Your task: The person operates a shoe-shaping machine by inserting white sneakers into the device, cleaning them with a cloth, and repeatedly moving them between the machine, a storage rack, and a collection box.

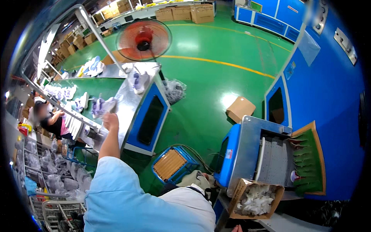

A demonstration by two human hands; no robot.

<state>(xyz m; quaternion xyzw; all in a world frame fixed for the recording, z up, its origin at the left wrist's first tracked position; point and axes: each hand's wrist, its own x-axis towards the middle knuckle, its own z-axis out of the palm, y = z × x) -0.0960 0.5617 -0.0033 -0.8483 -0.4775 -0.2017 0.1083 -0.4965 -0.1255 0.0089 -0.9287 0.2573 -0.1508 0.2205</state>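
Note:
My left arm, in a light blue sleeve, stretches to the conveyor end at the left. There my left hand [111, 121] is closed at the near end of a pale lavender-and-white sneaker [109, 105]. Another lavender sneaker [97, 107] stands right beside it on the green belt [110, 86]. A further sneaker [139, 82] rests on the metal end plate, beyond the hand. Of my right hand [237, 229] only some outstretched fingertips show at the bottom edge, below a carton of crumpled white paper [257, 201]; nothing shows in them.
A blue machine [247, 154] with a metal top and a green-flapped opening [309, 162] stands at the right. An orange fan [143, 40] is beyond the conveyor. A blue stool [170, 164] and a carton [240, 110] are on the floor. A co-worker [52, 120] sits at the far left.

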